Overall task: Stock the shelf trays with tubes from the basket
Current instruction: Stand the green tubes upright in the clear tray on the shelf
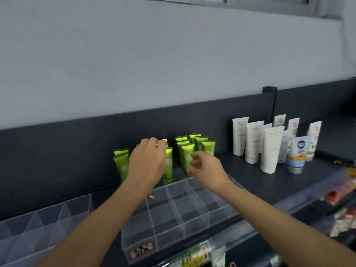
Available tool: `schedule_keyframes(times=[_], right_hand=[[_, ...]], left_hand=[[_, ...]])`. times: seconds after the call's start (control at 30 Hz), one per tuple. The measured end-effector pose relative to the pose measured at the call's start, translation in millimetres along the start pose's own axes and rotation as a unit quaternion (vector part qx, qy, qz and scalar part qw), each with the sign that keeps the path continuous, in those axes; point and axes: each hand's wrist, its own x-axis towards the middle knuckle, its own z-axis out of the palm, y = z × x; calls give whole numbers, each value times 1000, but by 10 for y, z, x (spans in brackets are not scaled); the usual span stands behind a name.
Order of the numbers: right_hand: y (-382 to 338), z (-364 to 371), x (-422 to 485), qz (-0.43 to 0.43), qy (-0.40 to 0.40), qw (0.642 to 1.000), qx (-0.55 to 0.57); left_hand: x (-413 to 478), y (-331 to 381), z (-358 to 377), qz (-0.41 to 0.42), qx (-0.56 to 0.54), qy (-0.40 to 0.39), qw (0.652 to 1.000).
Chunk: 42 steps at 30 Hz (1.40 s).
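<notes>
Several green tubes (200,149) stand upright in the back compartments of a clear divided tray (174,217) on the dark shelf. My left hand (148,160) reaches over the left group, its fingers curled down round the top of a green tube (163,141) in the back rows. Another green tube (169,166) stands just right of that hand. My right hand (207,167) hovers with loosely curled fingers in front of a green tube (187,153) and holds nothing. The tray's front compartments hold nothing. The basket is out of view.
A second clear divided tray (38,218) sits at the left. White tubes (252,143) and a blue-capped tube (296,155) stand loose on the shelf (260,182) at the right. Packaged goods (341,201) fill the lower shelf at right. A dark back panel (77,151) runs behind.
</notes>
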Motion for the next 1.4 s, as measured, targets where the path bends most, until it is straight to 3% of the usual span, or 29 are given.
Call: schedule_keyframes(times=[0.13,0.4,0.57,0.8,1.03,1.23,1.4], right_hand=[[325,-512,-331,-3,54,998,-18],[1333,-1366,-1205,91,96,988,-77],[2114,-1635,-1899,201,100,970,-95],[3181,-1658,-2840,372,46,922,-98],[3959,-1374,-3406,467,-24,880,-83],[4347,-1060,-3457,473,-90,873,-80],[4582,-736,-3199,390,-159,896,-142]], left_hand=[[3,606,-13,61,-74,17,995],[-204,2168,111,143,-217,-70,963],[-516,3091,377,177,-311,-181,916],[-1116,3892,1059,187,-401,-385,810],[-1666,4292,1716,161,-341,-512,771],[-1950,4491,2148,196,-224,-521,800],[-2020,4600,2332,238,-105,-510,820]])
